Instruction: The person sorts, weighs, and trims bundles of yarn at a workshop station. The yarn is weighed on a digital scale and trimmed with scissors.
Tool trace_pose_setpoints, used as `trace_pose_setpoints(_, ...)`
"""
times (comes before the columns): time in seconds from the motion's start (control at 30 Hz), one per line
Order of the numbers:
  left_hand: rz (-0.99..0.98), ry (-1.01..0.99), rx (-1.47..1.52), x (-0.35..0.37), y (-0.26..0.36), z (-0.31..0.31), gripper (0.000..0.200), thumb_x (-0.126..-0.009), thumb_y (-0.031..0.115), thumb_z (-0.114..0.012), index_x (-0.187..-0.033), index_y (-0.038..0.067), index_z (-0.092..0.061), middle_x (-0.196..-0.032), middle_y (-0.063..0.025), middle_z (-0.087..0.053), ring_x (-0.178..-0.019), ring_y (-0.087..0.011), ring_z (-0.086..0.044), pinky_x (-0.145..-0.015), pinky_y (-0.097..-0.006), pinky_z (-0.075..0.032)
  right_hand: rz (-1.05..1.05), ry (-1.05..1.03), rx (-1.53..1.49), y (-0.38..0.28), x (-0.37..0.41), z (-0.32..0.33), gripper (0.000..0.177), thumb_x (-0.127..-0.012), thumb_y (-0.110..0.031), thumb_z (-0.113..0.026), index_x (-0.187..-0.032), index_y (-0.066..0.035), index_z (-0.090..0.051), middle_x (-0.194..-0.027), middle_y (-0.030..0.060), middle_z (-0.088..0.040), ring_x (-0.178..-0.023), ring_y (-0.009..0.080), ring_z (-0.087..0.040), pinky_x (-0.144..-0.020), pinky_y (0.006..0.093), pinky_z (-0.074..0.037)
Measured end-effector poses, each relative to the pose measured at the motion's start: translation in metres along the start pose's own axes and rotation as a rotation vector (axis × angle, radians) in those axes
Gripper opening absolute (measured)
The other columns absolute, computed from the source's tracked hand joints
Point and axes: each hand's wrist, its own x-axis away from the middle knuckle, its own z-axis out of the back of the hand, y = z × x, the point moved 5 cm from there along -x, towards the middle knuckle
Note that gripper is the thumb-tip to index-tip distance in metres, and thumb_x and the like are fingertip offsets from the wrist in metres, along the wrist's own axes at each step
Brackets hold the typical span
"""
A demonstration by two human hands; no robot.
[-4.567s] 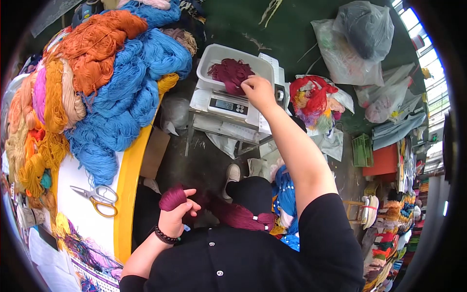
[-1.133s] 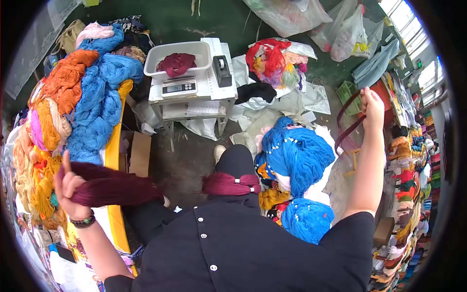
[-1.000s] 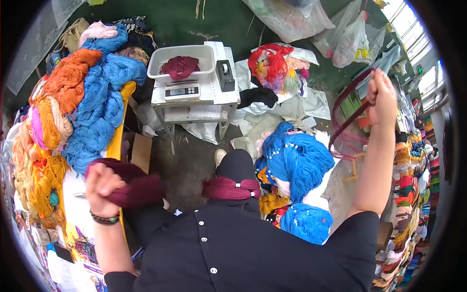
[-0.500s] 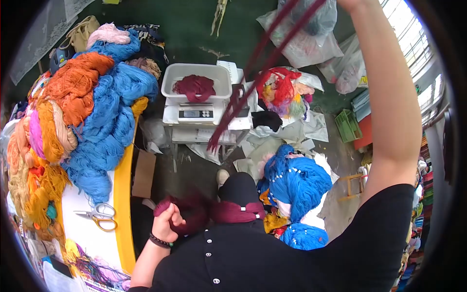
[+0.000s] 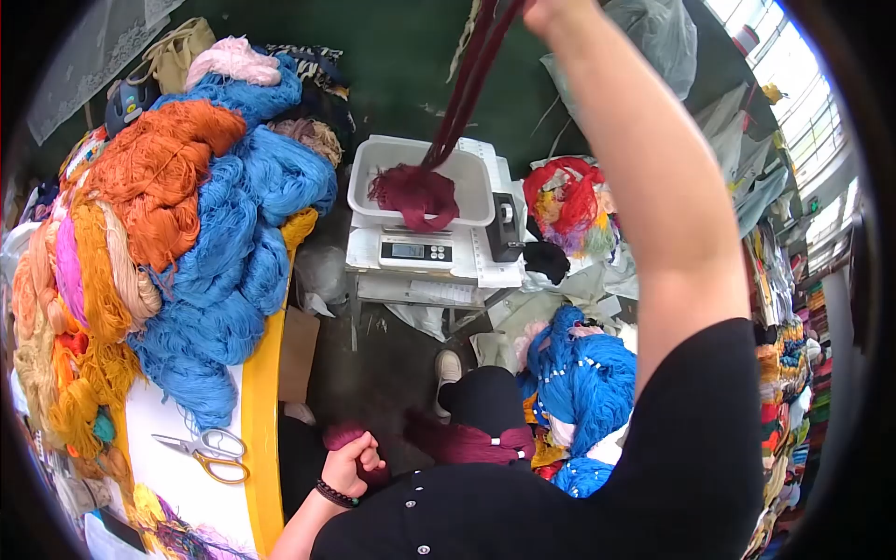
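Observation:
My right hand [image 5: 551,11] is raised at the top edge, shut on a long strand of maroon yarn [image 5: 464,89] that hangs down into the white tray [image 5: 373,166] on the digital scale [image 5: 418,251]. A heap of the same maroon yarn [image 5: 411,194] lies in that tray. My left hand [image 5: 352,463] is low by my lap, shut on a maroon yarn bundle [image 5: 342,436]. Another tied maroon hank [image 5: 476,444] rests across my lap.
A yellow-edged table [image 5: 261,411] on the left carries piles of blue yarn [image 5: 243,243], orange yarn [image 5: 154,173] and yellow yarn, plus scissors [image 5: 203,453]. Blue yarn hanks [image 5: 583,373] lie on the floor at right. Plastic bags and mixed yarn [image 5: 569,201] sit behind the scale.
My right hand swung from far right up and over to the scale, lowering the maroon strand's end into the tray. My left hand dropped with its bundle to my lap.

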Motion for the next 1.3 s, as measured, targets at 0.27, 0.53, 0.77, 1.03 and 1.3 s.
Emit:
trace_pose_setpoints(0.27, 0.031, -0.256, 0.297, 0.003, 0.020, -0.014, 0.030, -0.095, 0.022, -0.049, -0.117, 0.003, -0.058, -0.058, 0.0031, -0.040, -0.054, -0.0098, -0.038, -0.069, -0.0307, -0.043, 0.240, -0.372, 0.951, 0.246, 0.095, 0.076, 0.020, -0.081, -0.025, -0.063, -0.084, -0.008, -0.071, -0.081, 0.0118, -0.068, -0.077, 0.0271, -0.065, -0.073, 0.0366, -0.051)
trace_pose_setpoints(0.53, -0.099, -0.280, 0.111, -0.002, 0.027, -0.022, 0.025, -0.093, 0.021, -0.055, -0.099, -0.002, -0.063, -0.074, -0.0049, -0.055, -0.068, -0.0154, -0.053, -0.082, -0.0362, -0.049, 0.611, -0.275, 1.263, 0.238, 0.242, 0.075, 0.024, -0.078, -0.023, -0.068, -0.096, -0.008, -0.066, -0.096, 0.0079, -0.066, -0.091, 0.0297, -0.060, -0.081, 0.0425, -0.043)
trace_pose_setpoints(0.77, -0.388, -0.077, -0.082, 0.009, 0.057, -0.069, 0.029, -0.090, 0.010, -0.055, -0.115, -0.004, -0.057, -0.094, -0.0126, -0.067, -0.094, -0.0217, -0.063, -0.087, -0.0352, -0.049, -0.165, -0.361, 0.728, 0.184, 0.380, 0.038, 0.016, -0.086, -0.021, -0.061, -0.081, -0.006, -0.065, -0.077, 0.0120, -0.062, -0.074, 0.0303, -0.061, -0.065, 0.0382, -0.048)
trace_pose_setpoints(1.03, -0.549, -0.075, -0.249, 0.019, 0.037, -0.088, 0.041, -0.090, 0.000, -0.055, -0.130, -0.003, -0.049, -0.118, -0.0095, -0.060, -0.100, -0.0155, -0.060, -0.087, -0.0281, -0.048, -0.714, -0.575, 0.120, 0.199, 0.472, 0.016, 0.017, -0.092, -0.014, -0.059, -0.093, 0.003, -0.064, -0.082, 0.0050, -0.059, -0.067, 0.0092, -0.056, -0.060, 0.0239, -0.047)
trace_pose_setpoints(1.3, -0.505, -0.055, -0.310, 0.032, 0.032, -0.088, 0.043, -0.090, 0.003, -0.056, -0.132, 0.000, -0.048, -0.103, -0.0046, -0.062, -0.071, -0.0079, -0.057, -0.064, -0.0217, -0.047, -0.775, -0.491, -0.091, 0.193, 0.481, 0.013, 0.013, -0.091, -0.006, -0.055, -0.085, 0.005, -0.060, -0.104, 0.0087, -0.060, -0.062, 0.0107, -0.059, -0.056, 0.0244, -0.050)
